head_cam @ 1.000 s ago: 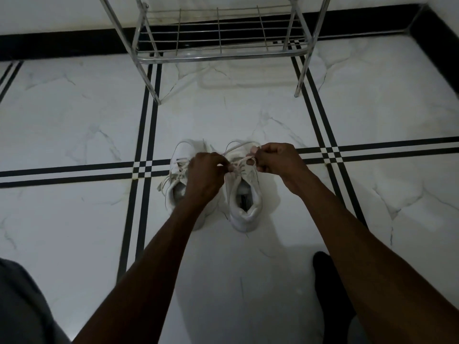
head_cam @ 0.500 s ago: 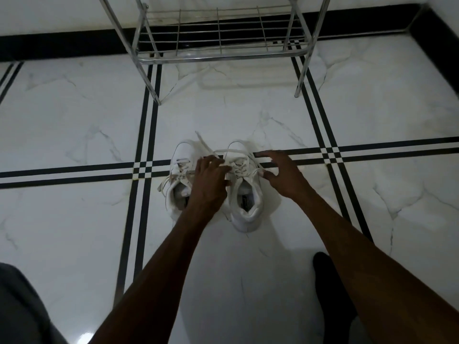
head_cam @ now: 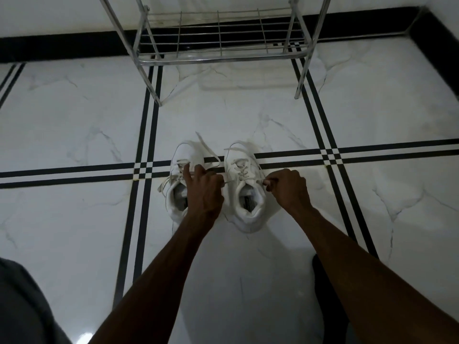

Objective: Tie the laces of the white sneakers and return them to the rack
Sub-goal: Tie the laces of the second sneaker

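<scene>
On the white marble floor [head_cam: 74, 115], mid-frame below the rack [head_cam: 218, 55], the right sneaker [head_cam: 244, 184] pointed up-frame between both hands, right hand [head_cam: 289, 188] pinching its lace [head_cam: 259, 178], left hand [head_cam: 205, 188] pinching the other end.

Floor [head_cam: 248, 115] btwn the sneakers and the rack is bare tile, so I've a clear lane fwd. The rack [head_cam: 218, 57] stands near the back wall; its bottom shelf is bare wire w/ an open front. Two front legs, left [head_cam: 149, 78] and right [head_cam: 301, 75], frame that opening. Left sneaker [head_cam: 182, 167] and right sneaker [head_cam: 244, 180] sit side by side w/ a narrow gap, which my left hand [head_cam: 205, 192] fills. My right hand [head_cam: 288, 188] is just beside the right sneaker's outer edge. Loose laces [head_cam: 208, 150] trail across the left toe. Wide bare floor lies to both sides.
</scene>
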A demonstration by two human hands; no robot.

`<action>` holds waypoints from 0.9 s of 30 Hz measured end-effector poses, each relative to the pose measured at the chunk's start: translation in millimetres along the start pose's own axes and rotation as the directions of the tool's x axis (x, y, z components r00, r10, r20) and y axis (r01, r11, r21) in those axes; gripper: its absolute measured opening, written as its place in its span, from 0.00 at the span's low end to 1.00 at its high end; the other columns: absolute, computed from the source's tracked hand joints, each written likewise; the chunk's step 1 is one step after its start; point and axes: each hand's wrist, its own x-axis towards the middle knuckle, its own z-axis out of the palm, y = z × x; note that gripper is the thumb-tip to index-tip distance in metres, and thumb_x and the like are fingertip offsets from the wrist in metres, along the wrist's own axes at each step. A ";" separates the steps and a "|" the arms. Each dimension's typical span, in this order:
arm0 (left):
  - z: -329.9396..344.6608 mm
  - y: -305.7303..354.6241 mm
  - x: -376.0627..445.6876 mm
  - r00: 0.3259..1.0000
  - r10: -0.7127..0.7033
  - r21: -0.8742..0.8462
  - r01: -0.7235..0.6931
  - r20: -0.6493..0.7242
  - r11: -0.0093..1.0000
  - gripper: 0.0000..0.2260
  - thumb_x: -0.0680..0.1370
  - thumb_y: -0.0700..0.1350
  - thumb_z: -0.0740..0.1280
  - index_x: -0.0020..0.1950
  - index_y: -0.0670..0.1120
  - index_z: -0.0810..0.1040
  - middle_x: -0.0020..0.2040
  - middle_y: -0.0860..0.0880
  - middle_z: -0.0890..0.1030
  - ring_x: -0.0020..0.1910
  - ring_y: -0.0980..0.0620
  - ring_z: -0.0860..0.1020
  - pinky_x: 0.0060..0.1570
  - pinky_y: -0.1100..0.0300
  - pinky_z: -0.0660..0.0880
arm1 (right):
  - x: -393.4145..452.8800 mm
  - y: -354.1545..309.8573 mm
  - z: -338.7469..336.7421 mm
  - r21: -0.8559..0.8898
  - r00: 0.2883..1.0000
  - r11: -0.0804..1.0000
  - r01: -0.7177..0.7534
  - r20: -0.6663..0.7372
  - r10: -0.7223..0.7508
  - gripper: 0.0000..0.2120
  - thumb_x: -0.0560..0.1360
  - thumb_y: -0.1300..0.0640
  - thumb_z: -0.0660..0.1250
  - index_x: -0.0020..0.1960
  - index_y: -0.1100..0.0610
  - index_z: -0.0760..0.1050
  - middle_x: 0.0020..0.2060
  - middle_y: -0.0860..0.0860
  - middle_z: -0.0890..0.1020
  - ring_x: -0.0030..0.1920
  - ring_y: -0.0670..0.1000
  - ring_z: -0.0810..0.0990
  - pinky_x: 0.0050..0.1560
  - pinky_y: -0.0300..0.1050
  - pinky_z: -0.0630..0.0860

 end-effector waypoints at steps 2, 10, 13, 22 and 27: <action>-0.9 1.0 0.6 0.999 -0.005 -0.014 0.005 0.031 1.000 0.12 0.72 0.35 0.68 0.49 0.48 0.86 0.47 0.47 0.85 0.63 0.42 0.74 0.78 0.38 0.48 | 3.6 -0.8 -3.1 0.025 1.000 1.000 0.007 0.025 -0.007 0.07 0.76 0.59 0.69 0.47 0.52 0.86 0.44 0.54 0.87 0.48 0.58 0.84 0.54 0.58 0.78; 10.9 7.5 7.4 0.998 0.046 -0.231 -0.033 0.052 0.972 0.19 0.74 0.32 0.65 0.58 0.49 0.83 0.56 0.49 0.85 0.65 0.43 0.77 0.76 0.35 0.52 | 8.6 -5.9 -15.6 0.340 0.980 0.929 0.144 0.082 -0.182 0.06 0.74 0.60 0.70 0.49 0.52 0.84 0.38 0.47 0.85 0.37 0.45 0.84 0.48 0.55 0.82; 8.4 8.7 6.0 1.000 0.013 -0.202 -0.015 -0.011 0.979 0.11 0.75 0.35 0.68 0.45 0.50 0.83 0.47 0.51 0.86 0.58 0.43 0.79 0.76 0.35 0.54 | 8.9 -7.4 -15.9 0.322 0.982 0.932 0.165 0.039 -0.187 0.06 0.74 0.61 0.72 0.49 0.56 0.86 0.41 0.50 0.86 0.38 0.45 0.81 0.49 0.50 0.81; 13.9 1.3 8.5 0.975 0.166 -0.175 -0.191 -0.146 0.966 0.13 0.61 0.30 0.62 0.39 0.46 0.76 0.39 0.47 0.83 0.45 0.40 0.80 0.66 0.45 0.69 | 5.2 -8.2 -2.2 0.265 0.987 0.951 0.160 -0.027 -0.159 0.07 0.70 0.69 0.71 0.43 0.61 0.86 0.38 0.57 0.87 0.39 0.49 0.83 0.46 0.52 0.83; 18.1 3.8 6.9 0.996 0.082 -0.397 -0.091 -0.041 0.913 0.13 0.61 0.30 0.60 0.40 0.43 0.74 0.41 0.45 0.82 0.44 0.41 0.78 0.44 0.51 0.76 | 4.0 -10.3 4.7 0.250 0.996 0.964 0.086 -0.010 -0.086 0.06 0.71 0.66 0.69 0.38 0.63 0.85 0.34 0.58 0.86 0.38 0.55 0.84 0.42 0.55 0.82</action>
